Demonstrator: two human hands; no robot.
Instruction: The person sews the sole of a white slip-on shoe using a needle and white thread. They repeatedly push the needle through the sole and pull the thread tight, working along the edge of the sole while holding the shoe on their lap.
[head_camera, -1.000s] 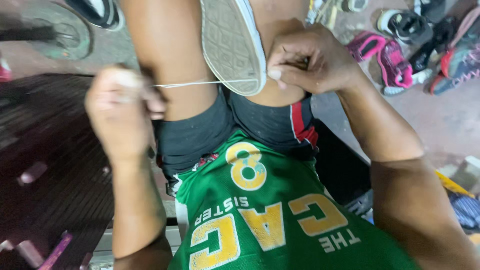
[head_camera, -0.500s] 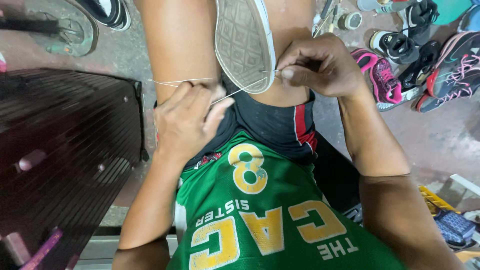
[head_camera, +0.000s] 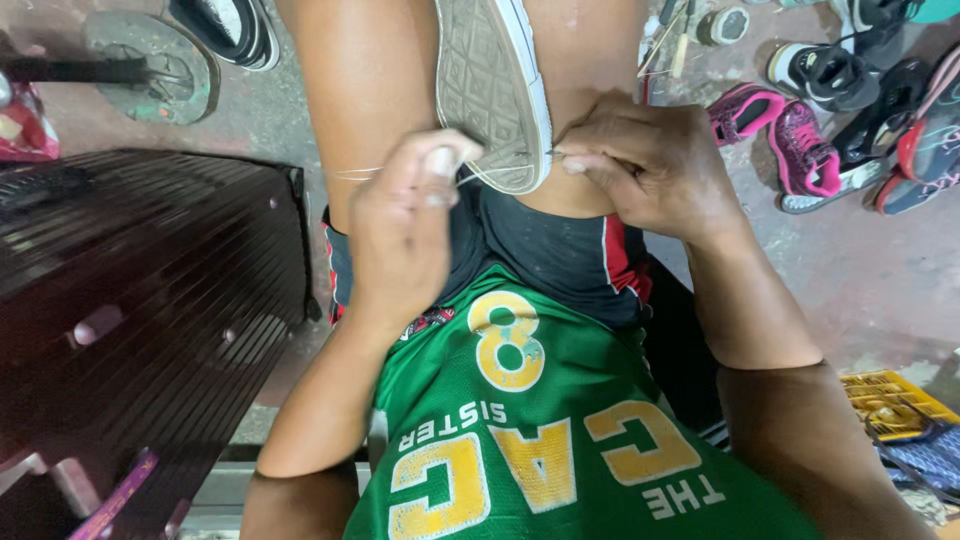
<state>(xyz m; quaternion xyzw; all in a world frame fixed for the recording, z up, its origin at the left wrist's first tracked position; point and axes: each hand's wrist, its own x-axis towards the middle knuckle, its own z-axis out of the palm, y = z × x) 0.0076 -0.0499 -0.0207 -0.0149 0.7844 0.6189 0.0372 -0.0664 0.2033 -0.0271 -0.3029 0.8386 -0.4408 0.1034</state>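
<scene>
A worn canvas shoe (head_camera: 492, 90) with a grey patterned sole and white rim lies sole-up between my bare knees. My right hand (head_camera: 645, 160) pinches something thin, seemingly a needle, at the sole's right edge near the heel. My left hand (head_camera: 405, 225) is just left of the heel, fingers curled around a pale thread (head_camera: 355, 174) that runs leftward across my thigh and back toward the sole. I wear a green jersey and dark shorts.
A dark slatted wooden bench (head_camera: 140, 300) fills the left side. Several sneakers, pink (head_camera: 775, 125), black and red, lie on the concrete floor at upper right. A black shoe (head_camera: 225, 30) and round metal stand (head_camera: 150, 65) are upper left. A yellow crate (head_camera: 895, 405) sits lower right.
My left hand, far out to the left with the thread taut a second ago, has come back in to the shoe's heel. The right hand has stayed at the sole's edge.
</scene>
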